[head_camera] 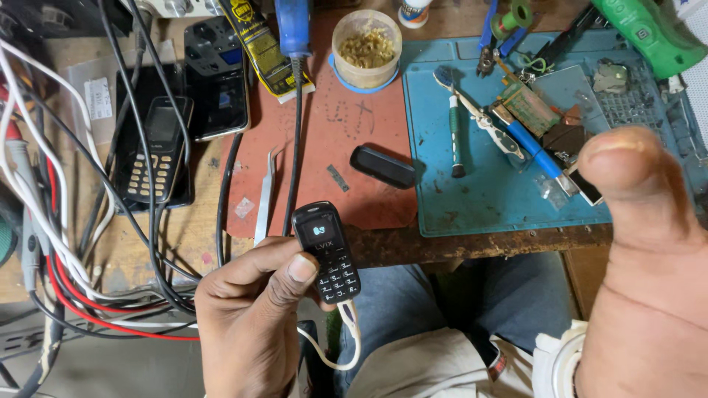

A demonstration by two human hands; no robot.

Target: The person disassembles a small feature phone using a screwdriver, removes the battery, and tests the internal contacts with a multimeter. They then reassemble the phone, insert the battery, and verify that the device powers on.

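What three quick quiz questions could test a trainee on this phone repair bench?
1. True or false: the left hand holds a small black phone with its screen lit.
2. What lies on the red mat right of the tweezers: A a black cover, B a spoon?
3. Which colour is the mat under the toothbrush?
Key: 1 true. 2 A. 3 blue.

Open room over red mat centre; blocked left by tangled cables, right by tool clutter on blue mat, behind by jar.
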